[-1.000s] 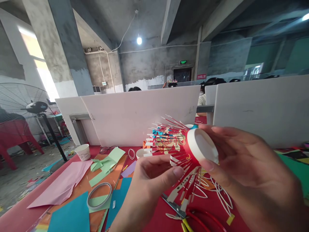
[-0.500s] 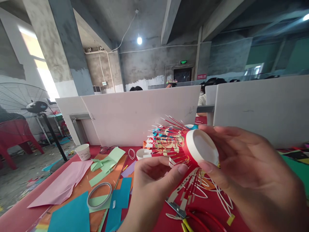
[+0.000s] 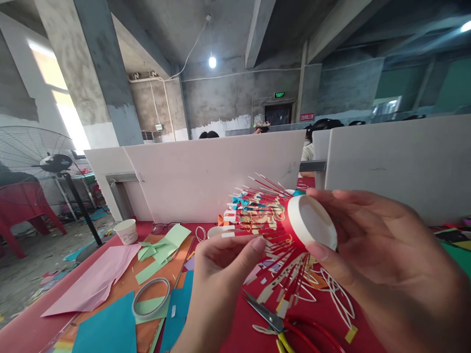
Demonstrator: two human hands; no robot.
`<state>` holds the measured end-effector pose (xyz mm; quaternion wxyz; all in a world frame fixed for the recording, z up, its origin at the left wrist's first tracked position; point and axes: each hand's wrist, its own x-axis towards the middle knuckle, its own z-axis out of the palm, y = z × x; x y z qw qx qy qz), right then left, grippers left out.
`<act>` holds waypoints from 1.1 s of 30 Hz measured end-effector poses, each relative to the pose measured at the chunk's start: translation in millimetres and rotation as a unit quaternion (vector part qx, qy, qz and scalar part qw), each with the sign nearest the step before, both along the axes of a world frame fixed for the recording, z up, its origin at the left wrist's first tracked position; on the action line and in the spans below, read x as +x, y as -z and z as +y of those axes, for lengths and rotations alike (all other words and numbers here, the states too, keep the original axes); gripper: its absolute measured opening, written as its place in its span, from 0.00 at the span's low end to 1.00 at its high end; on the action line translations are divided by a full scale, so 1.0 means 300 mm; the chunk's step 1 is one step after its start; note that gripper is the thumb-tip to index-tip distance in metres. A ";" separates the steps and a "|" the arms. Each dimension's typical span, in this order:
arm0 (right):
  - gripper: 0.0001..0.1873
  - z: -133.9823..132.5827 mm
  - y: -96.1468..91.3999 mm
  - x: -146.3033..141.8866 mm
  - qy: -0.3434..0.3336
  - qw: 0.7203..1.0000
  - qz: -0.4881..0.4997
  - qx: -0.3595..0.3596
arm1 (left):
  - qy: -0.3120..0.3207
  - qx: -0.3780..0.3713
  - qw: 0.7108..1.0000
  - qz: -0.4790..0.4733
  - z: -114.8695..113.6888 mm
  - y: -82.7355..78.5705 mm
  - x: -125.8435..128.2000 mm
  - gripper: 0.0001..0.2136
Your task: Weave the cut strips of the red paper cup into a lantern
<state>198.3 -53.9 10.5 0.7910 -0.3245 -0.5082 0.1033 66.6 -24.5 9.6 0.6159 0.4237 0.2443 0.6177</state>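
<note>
My right hand (image 3: 371, 255) is closed round the white base of a red paper cup (image 3: 294, 223) whose wall is cut into many thin strips that fan out to the left. The cup lies on its side in the air above the red table (image 3: 324, 314). My left hand (image 3: 221, 274) comes up from below, thumb and fingers pinched at the strips on the cup's lower left side. More cut strips and white paper loops (image 3: 331, 289) lie on the table under the cup.
Scissors with red and yellow handles (image 3: 275, 323) lie below the cup. A tape roll (image 3: 150, 298), coloured paper sheets (image 3: 110, 279), glasses (image 3: 164, 227) and a white paper cup (image 3: 126, 231) sit to the left. White partition boards (image 3: 206, 171) stand behind. A fan (image 3: 55, 162) is at far left.
My left hand slid a little left along the cup's lower strips, and my right hand shifted the cup slightly to the right.
</note>
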 end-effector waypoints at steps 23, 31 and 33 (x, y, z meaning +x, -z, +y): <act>0.24 0.001 0.005 0.004 -0.003 1.000 -0.016 -0.004 | -0.001 0.008 0.999 0.031 -0.004 -0.004 0.002 0.07; 0.23 0.002 -0.004 -0.011 0.011 1.000 0.013 -0.021 | -0.054 0.098 0.983 0.145 0.007 0.014 -0.019 0.02; 0.23 0.005 0.001 -0.009 0.013 1.000 0.015 -0.018 | -0.046 0.109 0.982 0.145 0.008 0.018 -0.019 0.03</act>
